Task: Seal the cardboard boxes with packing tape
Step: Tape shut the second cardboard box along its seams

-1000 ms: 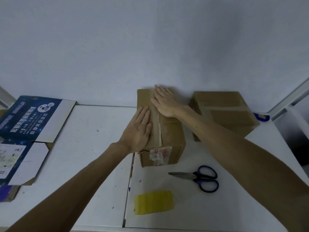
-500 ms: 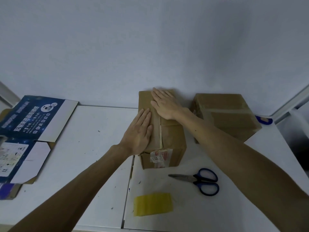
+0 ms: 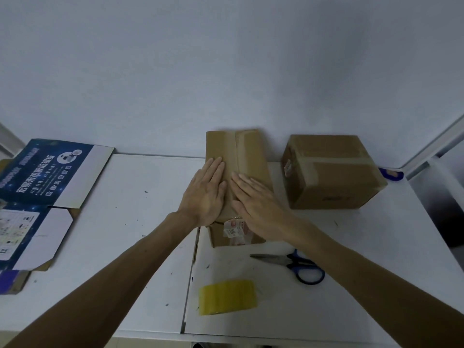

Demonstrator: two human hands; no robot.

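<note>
I see both hands flat, fingers straight — left hand (image 3: 207, 190) and right hand (image 3: 256, 202) pressing the cardboard box (image 3: 247, 151) top.

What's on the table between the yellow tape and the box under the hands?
Nothing: just bare white table lies between tape and box, as the head view shows.
</note>
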